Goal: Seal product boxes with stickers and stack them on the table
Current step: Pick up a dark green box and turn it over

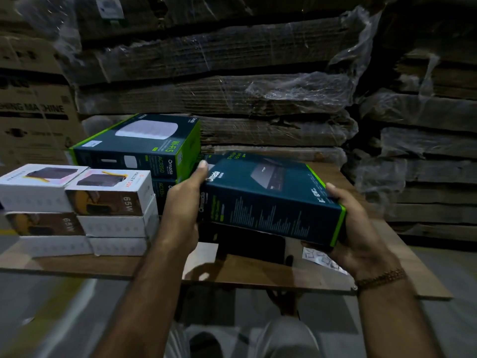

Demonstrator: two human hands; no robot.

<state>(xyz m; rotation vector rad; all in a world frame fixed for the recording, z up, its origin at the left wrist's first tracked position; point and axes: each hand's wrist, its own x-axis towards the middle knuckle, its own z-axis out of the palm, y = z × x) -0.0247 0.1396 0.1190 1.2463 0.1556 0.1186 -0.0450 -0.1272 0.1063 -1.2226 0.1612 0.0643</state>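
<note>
Both hands hold a dark teal box [271, 200] with lime-green edges above the wooden desk [108, 264], tilted so that its right end sits lower. The left hand [183, 210] grips the left end, thumb laid along the top edge and fingers curled underneath. The right hand [361, 228] grips the right end, thumb on top and fingers wrapped under; a beaded bracelet [382, 277] sits on that wrist. The box's near side carries columns of small print too blurred to read.

Behind it to the left, two more teal boxes are stacked; the upper one [139, 148] reads "Wi-Fi 5", "AC1350" and "Omada". The lower shows "AC135" before the left arm hides it.

Further left stand two piles of white boxes [77, 210]. One top reads "HALLEY 20K", and two side faces read "65W".

A sticker sheet [322, 259] lies on the desk just under the right hand.

Behind the desk rise shrink-wrapped bundles of flat cardboard [232, 86]. A carton [33, 109] at the left shows "MACHINE".
</note>
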